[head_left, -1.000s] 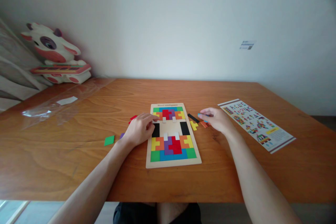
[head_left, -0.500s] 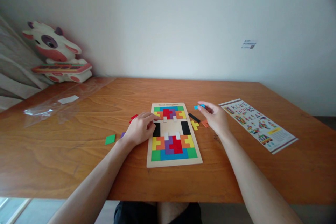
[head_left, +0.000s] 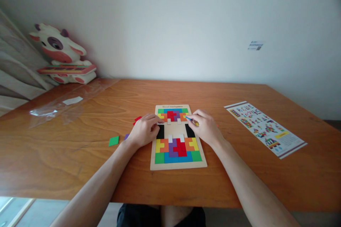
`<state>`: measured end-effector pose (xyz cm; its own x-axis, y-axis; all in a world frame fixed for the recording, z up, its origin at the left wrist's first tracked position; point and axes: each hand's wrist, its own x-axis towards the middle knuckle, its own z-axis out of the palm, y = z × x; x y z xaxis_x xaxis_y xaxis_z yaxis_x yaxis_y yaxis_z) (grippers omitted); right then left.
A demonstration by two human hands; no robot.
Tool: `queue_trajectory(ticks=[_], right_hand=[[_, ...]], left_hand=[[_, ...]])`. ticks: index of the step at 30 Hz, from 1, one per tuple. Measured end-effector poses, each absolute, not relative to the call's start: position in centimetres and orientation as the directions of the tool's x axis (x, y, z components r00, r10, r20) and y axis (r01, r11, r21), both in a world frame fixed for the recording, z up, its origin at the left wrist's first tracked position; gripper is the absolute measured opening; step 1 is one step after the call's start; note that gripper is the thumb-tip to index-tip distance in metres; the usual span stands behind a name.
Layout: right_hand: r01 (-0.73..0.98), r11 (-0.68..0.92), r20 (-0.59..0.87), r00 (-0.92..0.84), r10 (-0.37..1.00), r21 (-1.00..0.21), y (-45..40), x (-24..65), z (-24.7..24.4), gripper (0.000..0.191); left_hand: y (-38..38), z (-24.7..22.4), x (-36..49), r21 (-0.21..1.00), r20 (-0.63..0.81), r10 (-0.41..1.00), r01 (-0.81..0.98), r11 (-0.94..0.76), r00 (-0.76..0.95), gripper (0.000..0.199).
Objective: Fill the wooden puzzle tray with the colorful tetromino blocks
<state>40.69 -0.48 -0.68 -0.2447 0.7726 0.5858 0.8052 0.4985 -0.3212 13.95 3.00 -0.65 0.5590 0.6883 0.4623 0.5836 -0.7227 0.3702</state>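
Observation:
A pale wooden puzzle board (head_left: pixel 157 166) lies in front of me, with coloured pieces set at its top and bottom. Black pieces sit at both sides of its bare middle band. My left hand (head_left: pixel 145 130) rests on the board's left edge, fingers bent over the left black piece (head_left: pixel 161 133); whether it grips anything is hidden. My right hand (head_left: pixel 206 126) pinches a small blue piece (head_left: pixel 188 118) over the board's right edge, near the right black piece (head_left: pixel 190 131). A yellow piece shows partly beneath the right fingers.
Left of the board are a green piece (head_left: pixel 113 141), a red piece (head_left: pixel 136 120) and a partly covered purple piece (head_left: pixel 126 136). A printed sheet (head_left: pixel 266 129) lies right. Clear plastic (head_left: pixel 53 111) and a cow toy (head_left: pixel 66 55) are at the far left.
My right hand has moved left with the blue piece, from beside the board to over its right edge, now covering the loose pieces there. My left hand has stayed nearly in place. The view has shifted slightly.

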Motion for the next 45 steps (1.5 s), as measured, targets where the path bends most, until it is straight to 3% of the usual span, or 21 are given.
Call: queue_trajectory(ticks=[7,15,32,39,45], right_hand=[[0.875,0.466,0.445,-0.366,0.817,-0.135,-0.5,39.9,-1.1,0.015],[0.892,0.441,0.402,-0.368,0.838,-0.102,-1.0,39.3,-0.8,0.026],[0.843,0.436,0.427,-0.285,0.858,-0.314,-0.8,39.7,-1.1,0.022],[0.841,0.250,0.453,-0.007,0.892,-0.479,0.2,42.8,-1.0,0.026],[0.842,0.084,0.423,0.179,0.888,-0.533,1.0,46.4,-1.8,0.027]], left_hand=[[3.1,-0.9,13.9,0.362,0.473,0.678,0.577,-0.732,0.563,0.031],[3.2,-1.2,13.7,0.373,0.472,0.681,0.573,-0.730,0.560,0.031],[3.1,-1.0,13.8,0.380,0.432,0.715,0.608,-0.697,0.549,0.034],[3.2,-0.9,13.8,0.361,0.461,0.706,0.613,-0.703,0.538,0.035],[3.2,-0.7,13.9,0.286,0.471,0.705,0.664,-0.691,0.531,0.034]])
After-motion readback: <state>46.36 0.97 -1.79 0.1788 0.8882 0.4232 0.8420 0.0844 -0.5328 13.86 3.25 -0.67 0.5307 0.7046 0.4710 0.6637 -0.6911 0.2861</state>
